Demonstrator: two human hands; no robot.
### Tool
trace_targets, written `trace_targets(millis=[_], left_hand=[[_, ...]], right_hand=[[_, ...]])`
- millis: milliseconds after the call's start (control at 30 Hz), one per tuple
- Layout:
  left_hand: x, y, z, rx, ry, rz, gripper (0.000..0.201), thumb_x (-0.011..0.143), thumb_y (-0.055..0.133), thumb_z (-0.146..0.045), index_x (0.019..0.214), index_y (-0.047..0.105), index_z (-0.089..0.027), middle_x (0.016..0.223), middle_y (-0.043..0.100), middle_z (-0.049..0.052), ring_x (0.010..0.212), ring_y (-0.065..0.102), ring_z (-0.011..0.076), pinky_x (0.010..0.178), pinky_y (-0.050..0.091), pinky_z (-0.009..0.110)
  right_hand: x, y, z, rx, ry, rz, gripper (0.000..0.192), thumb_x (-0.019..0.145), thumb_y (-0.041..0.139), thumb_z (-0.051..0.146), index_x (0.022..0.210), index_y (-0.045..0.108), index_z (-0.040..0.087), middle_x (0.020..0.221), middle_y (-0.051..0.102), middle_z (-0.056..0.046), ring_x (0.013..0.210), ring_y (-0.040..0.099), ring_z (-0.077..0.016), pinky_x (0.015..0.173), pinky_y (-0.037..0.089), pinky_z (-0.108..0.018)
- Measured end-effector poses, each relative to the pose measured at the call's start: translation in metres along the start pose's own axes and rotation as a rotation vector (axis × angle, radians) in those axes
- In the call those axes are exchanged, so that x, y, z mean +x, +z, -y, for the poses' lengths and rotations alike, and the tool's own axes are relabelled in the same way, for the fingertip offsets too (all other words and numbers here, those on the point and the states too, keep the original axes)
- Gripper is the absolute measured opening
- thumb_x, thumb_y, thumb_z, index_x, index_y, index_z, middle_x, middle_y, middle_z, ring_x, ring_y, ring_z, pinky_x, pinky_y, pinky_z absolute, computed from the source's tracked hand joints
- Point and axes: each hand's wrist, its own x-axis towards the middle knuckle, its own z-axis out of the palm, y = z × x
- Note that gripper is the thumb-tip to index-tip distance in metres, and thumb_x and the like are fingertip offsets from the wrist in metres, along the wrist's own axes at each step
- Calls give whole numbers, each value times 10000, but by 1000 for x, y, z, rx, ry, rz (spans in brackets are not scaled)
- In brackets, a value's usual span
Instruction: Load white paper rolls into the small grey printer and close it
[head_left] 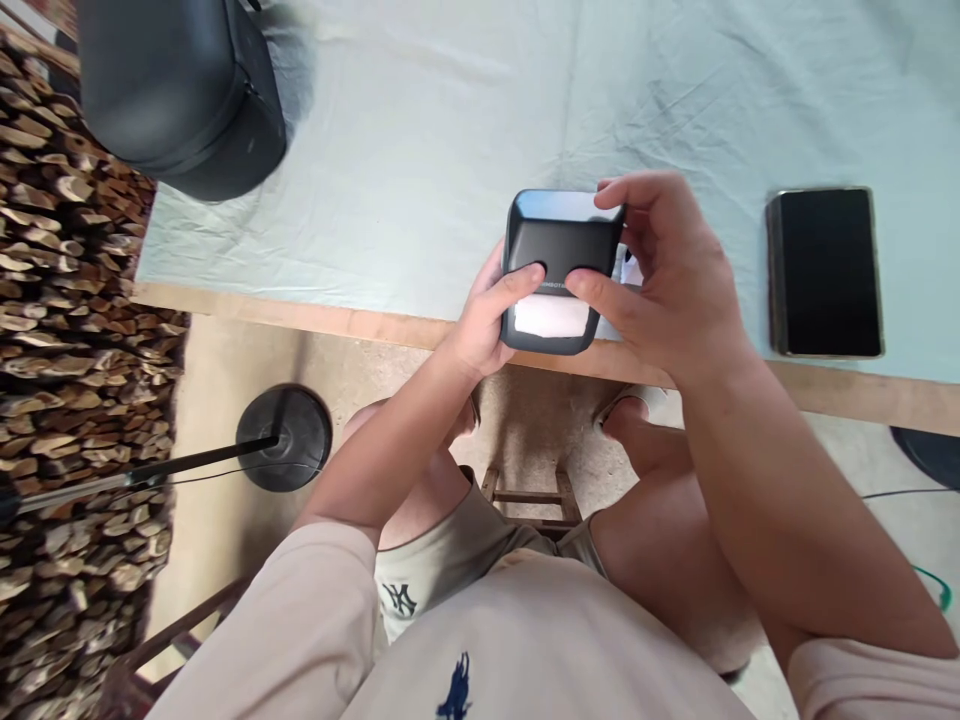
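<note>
One small dark box point(559, 270) with rounded corners is held up in both hands, just above the near edge of the bench point(420, 160). The left hand point(484, 325) wraps its fingers round the box's left side, with the thumb pressed flat on the front face. The right hand point(660, 275) grips the right side, its thumb on the same face close to the other thumb and its fingers curled over the top corner. A pale strip shows along the lower part of the box's front.

On the bench, covered by one pale cloth, lies one flat black slab like a phone point(825, 272), well apart to the right. One large dark rounded case point(180, 90) stands at the far left corner. One round black stand base point(285, 437) rests on the floor below.
</note>
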Motion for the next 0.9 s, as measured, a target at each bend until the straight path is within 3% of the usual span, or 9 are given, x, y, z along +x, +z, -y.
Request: trace_targets(millis=[67, 133, 233, 300, 367, 433, 600, 767, 900], left_hand=[[0, -1, 0, -4, 15, -1, 355, 907, 945, -498, 1094, 771, -251, 988, 891, 3, 933, 905, 248, 720, 686, 310], [1, -1, 0, -2, 36, -5, 315, 899, 951, -457, 1046, 765, -249, 967, 888, -10, 889, 892, 227, 728, 691, 304], [1, 3, 1, -7, 28, -9, 352, 900, 965, -493, 1044, 768, -239, 1041, 910, 36, 1166, 920, 316, 893, 746, 351], [3, 5, 2, -33, -8, -15, 392, 962, 910, -582, 1102, 782, -238, 1158, 920, 83, 1477, 826, 386, 1113, 743, 431], [5, 7, 2, -60, -70, -35, 397, 1074, 774, -636, 1168, 792, -252, 1255, 914, 97, 1657, 703, 387, 1263, 689, 489], [7, 8, 0, -75, -135, -72, 424, 1172, 613, -633, 1224, 802, -257, 1288, 906, 92, 1709, 655, 361, 1310, 663, 505], [9, 9, -4, -127, -149, -156, 640, 1248, 366, -666, 1186, 826, -226, 1212, 905, 79, 1637, 720, 337, 1281, 696, 482], [8, 7, -1, -125, -166, -218, 449, 1201, 584, -588, 1024, 809, -243, 1091, 893, 35, 1558, 767, 315, 1226, 715, 406], [8, 7, 1, -107, -143, -150, 412, 1176, 613, -591, 1135, 833, -245, 1193, 898, 48, 1633, 717, 333, 1263, 692, 422]], right_hand=[[-1, -1, -6, 10, -23, 5, 589, 915, 777, 338, 1474, 603, 408, 1512, 754, -49, 1359, 762, -344, 1148, 688, -618], [-1, 0, -9, 5, -33, -10, 602, 909, 794, 330, 1475, 604, 411, 1497, 751, -59, 1340, 769, -347, 1139, 686, -616], [-1, 0, -10, -31, -15, -31, 564, 928, 796, 342, 1459, 614, 403, 1500, 754, -68, 1379, 761, -354, 1165, 673, -615], [0, -2, -9, -37, -6, -63, 483, 964, 772, 368, 1426, 635, 389, 1498, 763, -75, 1440, 745, -355, 1178, 669, -601], [3, -8, -6, -22, -9, -108, 422, 989, 766, 384, 1397, 656, 373, 1489, 770, -86, 1480, 737, -358, 1170, 671, -581], [7, -15, -3, -7, -20, -106, 450, 962, 805, 371, 1391, 669, 362, 1484, 775, -93, 1488, 738, -370, 1161, 673, -577], [12, -28, 6, 0, -44, 115, 711, 812, 855, 288, 1496, 701, 404, 1623, 725, -50, 1505, 722, -378, 1141, 704, -585], [11, -39, 12, -53, -51, 134, 857, 756, 983, 336, 1558, 706, 460, 1766, 600, -70, 1568, 651, -406, 1112, 729, -558], [10, -43, 13, -32, -140, 133, 828, 768, 987, 343, 1549, 734, 450, 1652, 643, -105, 1523, 675, -408, 1072, 736, -541]])
